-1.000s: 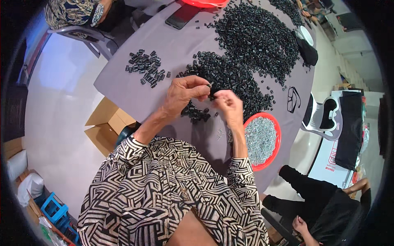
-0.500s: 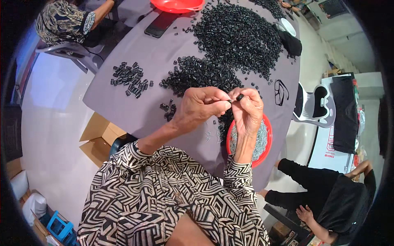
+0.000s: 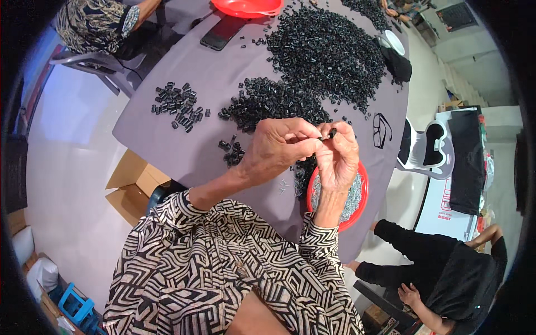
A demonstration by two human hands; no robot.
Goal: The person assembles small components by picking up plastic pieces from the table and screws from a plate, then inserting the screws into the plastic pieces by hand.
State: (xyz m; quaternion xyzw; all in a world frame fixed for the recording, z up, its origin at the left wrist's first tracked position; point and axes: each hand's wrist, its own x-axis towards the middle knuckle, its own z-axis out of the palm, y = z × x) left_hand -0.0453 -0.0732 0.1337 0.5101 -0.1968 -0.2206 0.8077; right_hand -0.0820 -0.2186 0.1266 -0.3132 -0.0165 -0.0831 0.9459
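Over the near part of the table, my two hands meet at the fingertips. My right hand [image 3: 339, 152] pinches a small black plastic cylinder [image 3: 333, 133] between thumb and fingers. My left hand [image 3: 279, 146] is closed in a pinch right beside it, with a tiny dark bit at its fingertips, too small to name. Beyond my hands spreads a heap of similar black cylinders [image 3: 326, 53]. A red basin [image 3: 365, 192] of thin silvery metal pins [image 3: 354, 202] sits partly behind my right wrist. A few loose pins [image 3: 283, 186] lie on the cloth left of it.
A smaller cluster of black cylinders [image 3: 180, 106] lies to the left. Farther off are a phone [image 3: 222, 34] and a red bowl [image 3: 248, 6]; eyeglasses [image 3: 381, 130] rest at right. One person [image 3: 95, 25] sits far left, another [image 3: 441, 279] at lower right. An open cardboard box [image 3: 134, 187] stands below the table edge.
My left fingertips have moved slightly right, closer to the black cylinder in my right hand. The cylinder has turned a little. The view has shifted slightly.
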